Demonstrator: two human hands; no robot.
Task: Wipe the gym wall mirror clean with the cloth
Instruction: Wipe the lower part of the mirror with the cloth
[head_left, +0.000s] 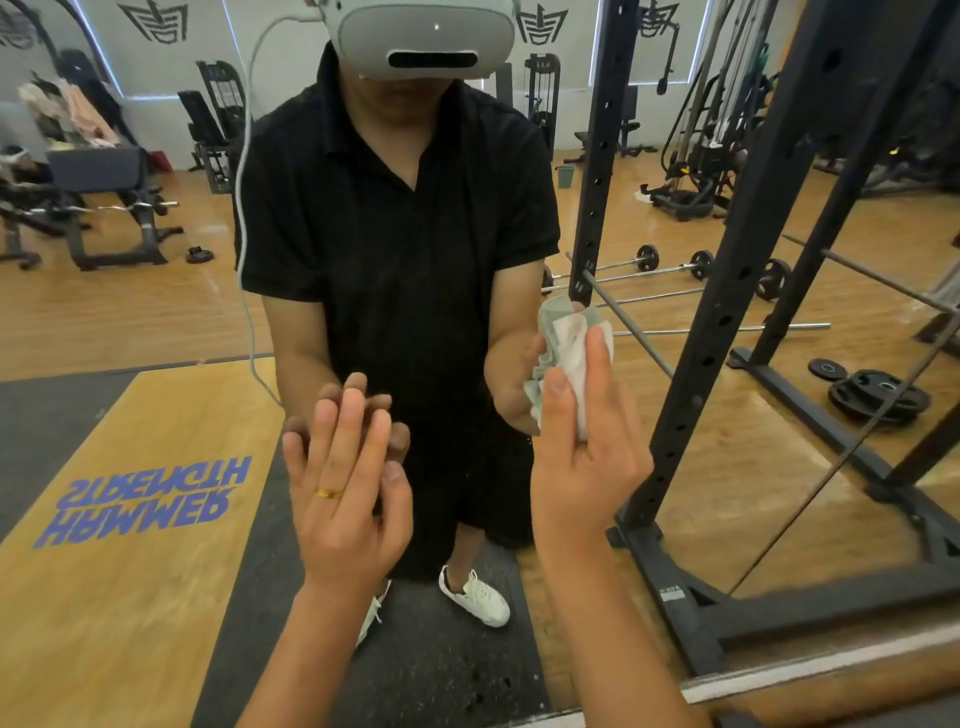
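Observation:
The wall mirror (156, 312) fills almost the whole view and reflects me and the gym behind. My right hand (582, 447) presses a crumpled white and pale green cloth (571, 343) against the glass at waist height, fingers and thumb curled round it. My left hand (348, 483), with a gold ring on one finger, lies with straight fingers flat on the mirror to the left of the cloth, touching its own reflection. It holds nothing.
A black squat rack (727, 364) stands at the right, close to the mirror, its base near the mirror's bottom edge (779, 675). Reflected in the glass are barbells, weight plates (878, 395), benches and a lifting platform with blue lettering.

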